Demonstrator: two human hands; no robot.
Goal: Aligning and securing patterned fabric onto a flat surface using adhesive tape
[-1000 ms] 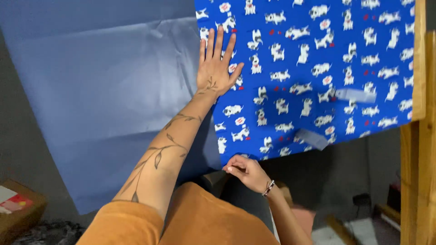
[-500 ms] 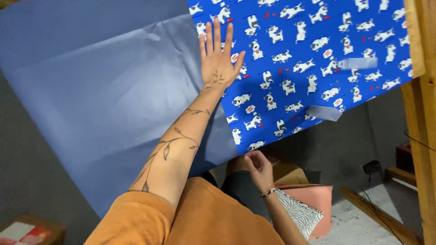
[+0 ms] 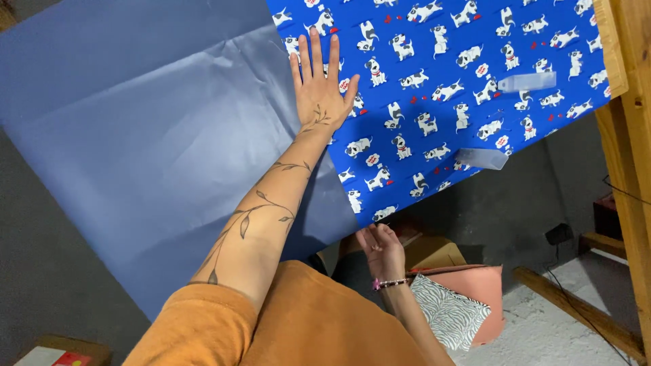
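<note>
My left hand (image 3: 320, 93) lies flat with fingers spread on the edge where a blue sheet printed with white dogs (image 3: 441, 95) overlaps a plain grey-blue sheet (image 3: 149, 149). The tattooed forearm stretches out from an orange sleeve. My right hand (image 3: 381, 248) hovers low under the near corner of the printed sheet, fingers loosely curled and holding nothing I can see. Two strips of clear tape (image 3: 527, 82) (image 3: 480, 158) stick to the printed sheet near its right edge.
A wooden post (image 3: 627, 135) runs down the right side. Below lie a pink folder with a zebra-patterned pouch (image 3: 453, 308), a brown cardboard box (image 3: 427, 251), a wooden slat (image 3: 576, 312) and a black cable. A small box (image 3: 57, 352) sits at bottom left.
The view has shifted, so the sheets sit higher and more to the left. My right hand dropped away from the printed sheet's lower edge and loosened. The left hand stays pressed flat.
</note>
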